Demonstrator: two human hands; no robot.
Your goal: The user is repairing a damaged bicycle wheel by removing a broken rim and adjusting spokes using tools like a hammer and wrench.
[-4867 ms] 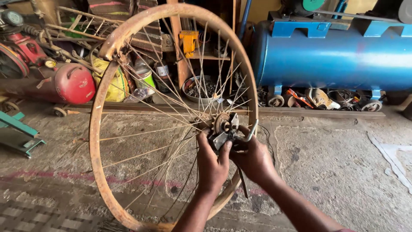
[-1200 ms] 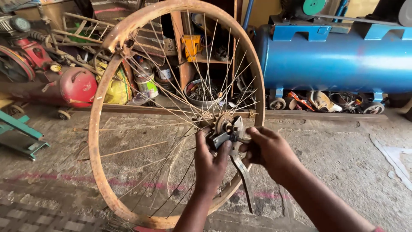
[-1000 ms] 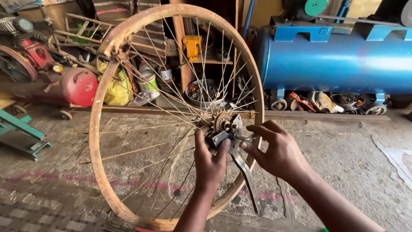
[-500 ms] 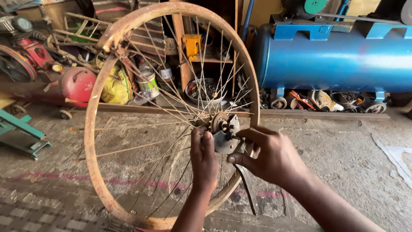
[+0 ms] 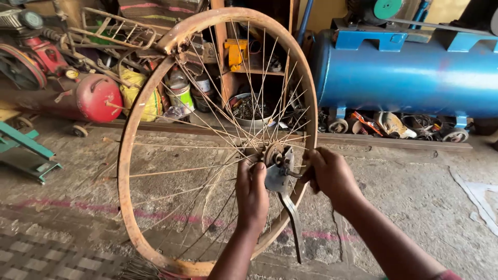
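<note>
A rusty bicycle wheel (image 5: 124, 171) with thin spokes stands upright on the concrete floor in front of me. My left hand (image 5: 252, 196) grips its hub (image 5: 274, 155) from below and the left. My right hand (image 5: 331, 173) is closed on the hub's right end, the fingers curled around the axle; what it pinches there is hidden. A flat grey metal arm (image 5: 293, 223) hangs down from the hub between my two forearms.
A big blue tank (image 5: 410, 78) on small wheels lies at the back right. A red tank (image 5: 98, 97), a yellow bag (image 5: 150, 103), cans and shelves of parts line the back left. A green metal frame (image 5: 28, 153) stands at the left.
My right hand has slid from below the hub up to its right end. The wheel has swung slightly, and the metal arm still hangs from the hub. My left hand keeps its grip.
</note>
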